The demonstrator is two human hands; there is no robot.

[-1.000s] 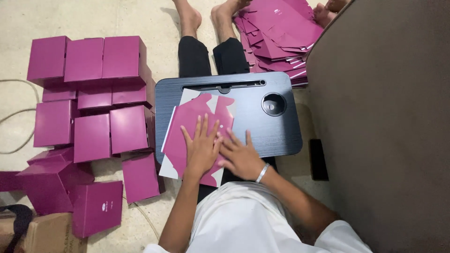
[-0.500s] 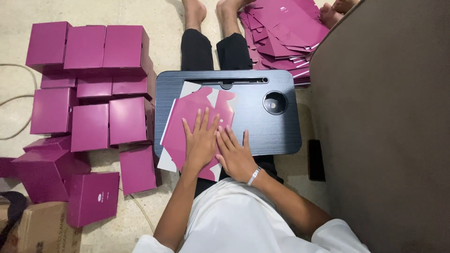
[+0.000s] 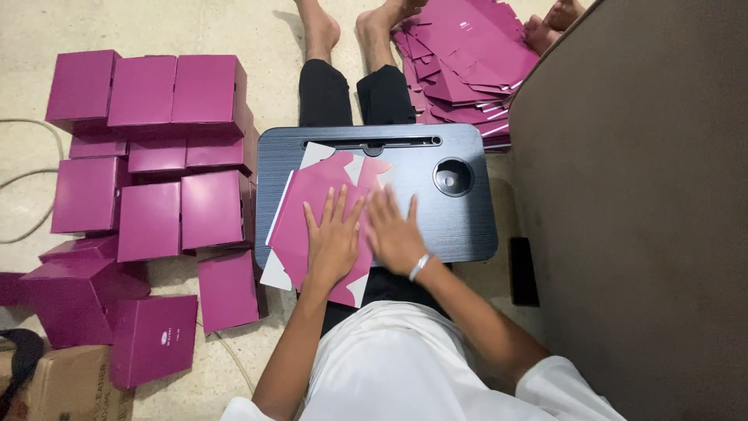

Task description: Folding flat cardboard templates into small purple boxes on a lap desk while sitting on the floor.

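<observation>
Magenta glossy cardboard boxes [image 3: 148,164] stacked at left on the floor, flat magenta die-cut card blank [image 3: 312,210] on my dark ribbed lap tray [image 3: 460,226], my left hand [image 3: 333,242] and right hand [image 3: 397,238] pressing it, fingers spread flat, gripping nothing, flat magenta blanks [image 3: 467,62] heaped upper right.

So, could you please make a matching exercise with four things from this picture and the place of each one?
Things:
1. flat magenta cardboard sheet
2. folded magenta boxes
3. stack of flat sheets
4. round cup recess

Places:
A. floor, left of the lap desk
B. under both hands
C. desk's far right part
D. floor beside the feet

Pairs: 1-B, 2-A, 3-D, 4-C
</observation>
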